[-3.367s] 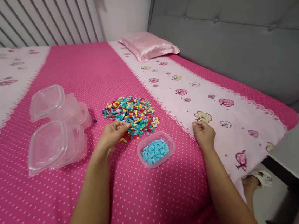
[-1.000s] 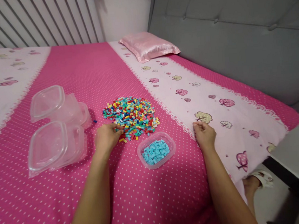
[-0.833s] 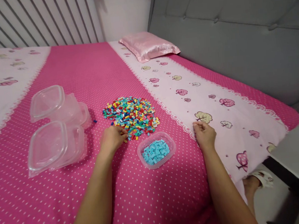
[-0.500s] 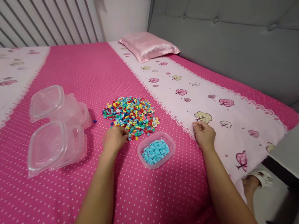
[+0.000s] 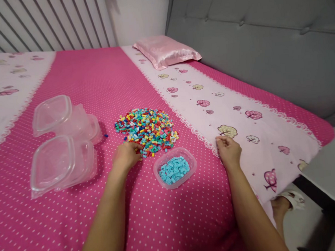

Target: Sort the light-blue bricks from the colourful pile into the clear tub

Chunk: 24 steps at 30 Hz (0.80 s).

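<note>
Left hand (image 5: 127, 157) is bending over near edge of brick pile (image 5: 151, 127); cannot tell how closed, or what it's holding. Right hand (image 5: 229, 151) is resting on bed (image 5: 165, 224), curled into loose fist, contents hidden. Blue-brick tub (image 5: 192, 161) is sitting between hands; clear boxes (image 5: 54, 162) are lying left of both.

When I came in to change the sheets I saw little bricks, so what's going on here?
A person's left hand is at the near left edge of a pile of mixed-colour bricks on a pink bedspread. The right hand is curled at the bedspread, off to the right; I can't tell whether either holds a brick. Between them, a clear container holds light-blue bricks. More clear containers sit left of the pile.
</note>
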Motion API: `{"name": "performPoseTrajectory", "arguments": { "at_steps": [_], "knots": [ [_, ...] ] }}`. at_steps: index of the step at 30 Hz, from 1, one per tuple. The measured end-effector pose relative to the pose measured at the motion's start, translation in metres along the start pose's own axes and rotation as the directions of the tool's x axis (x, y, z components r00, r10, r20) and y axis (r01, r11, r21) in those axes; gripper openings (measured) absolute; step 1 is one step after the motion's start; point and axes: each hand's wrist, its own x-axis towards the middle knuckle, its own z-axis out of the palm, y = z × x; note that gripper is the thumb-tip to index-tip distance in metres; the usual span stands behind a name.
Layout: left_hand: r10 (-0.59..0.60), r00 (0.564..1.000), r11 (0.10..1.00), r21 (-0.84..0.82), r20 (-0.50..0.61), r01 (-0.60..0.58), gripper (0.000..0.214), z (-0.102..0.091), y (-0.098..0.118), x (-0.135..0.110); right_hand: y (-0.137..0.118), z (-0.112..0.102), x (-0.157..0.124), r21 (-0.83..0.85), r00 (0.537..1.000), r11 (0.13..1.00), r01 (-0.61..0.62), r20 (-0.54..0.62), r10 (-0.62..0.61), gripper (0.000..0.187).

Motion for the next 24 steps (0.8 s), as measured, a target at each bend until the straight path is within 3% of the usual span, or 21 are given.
{"name": "performPoseTrajectory", "arguments": {
  "at_steps": [5, 14, 18, 20, 22, 24],
  "knots": [
    [-0.042, 0.999, 0.999, 0.010, -0.011, 0.042, 0.029, 0.003, 0.001, 0.001, -0.003, -0.001, -0.001, 0.002, 1.000, 1.000, 0.005, -0.001, -0.005, 0.034],
    [-0.049, 0.999, 0.991, -0.127, 0.013, 0.050, 0.014, -0.002, -0.001, 0.000, -0.008, -0.002, -0.003, 0.002, 1.000, 1.000, -0.015, -0.002, 0.015, 0.032],
    [-0.058, 0.998, 0.943, -0.330, -0.029, 0.045, 0.010, -0.001, 0.000, 0.000, -0.006, -0.001, -0.002, 0.010, 1.000, 1.000, -0.016, -0.003, 0.016, 0.033],
    [-0.075, 0.997, 0.817, -0.574, -0.007, 0.058, 0.014, -0.002, 0.002, -0.002, -0.005, -0.001, -0.001, 0.008, 1.000, 1.000, -0.012, -0.005, 0.012, 0.033],
    [-0.029, 0.998, 0.589, -0.806, 0.057, 0.063, 0.021, -0.005, 0.005, -0.005, -0.004, -0.001, -0.001, 0.006, 1.000, 1.000, -0.007, -0.007, 0.007, 0.033],
    [0.067, 0.987, 0.343, -0.933, 0.143, 0.112, 0.027, -0.011, 0.008, -0.007, -0.003, -0.001, -0.001, 0.005, 1.000, 1.000, -0.001, -0.005, 0.001, 0.033]
  ]
}}
